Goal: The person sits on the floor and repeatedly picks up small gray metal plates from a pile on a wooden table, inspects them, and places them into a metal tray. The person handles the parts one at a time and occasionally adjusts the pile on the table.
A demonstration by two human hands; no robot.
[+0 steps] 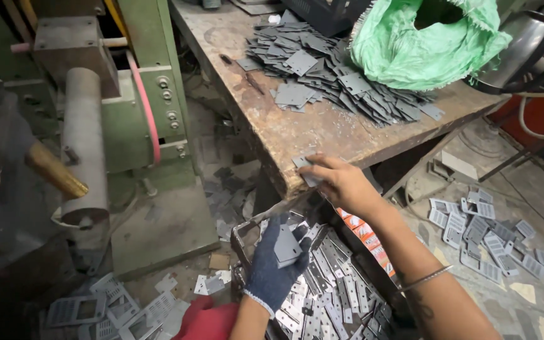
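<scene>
I see a small grey metal plate pinched in my left hand, which wears a dark blue glove and is closed around the plate's lower edge, holding it above the dark crate of shiny metal strips at the near centre. My right hand, bare, rests on the near corner of the rusty workbench, its fingers pressed onto another grey plate lying right at the bench edge; whether it truly grips that plate or only pins it I cannot tell, since the fingers cover it. Farther along the bench a wide heap of grey plates spreads toward the far right, touching a green sack. The bench surface between my right hand and the heap is bare, giving room to slide. To the left stands a green machine with a grey cylinder; the gap between it and the bench holds scattered scrap on the floor. More perforated plates lie on the floor at the right.
</scene>
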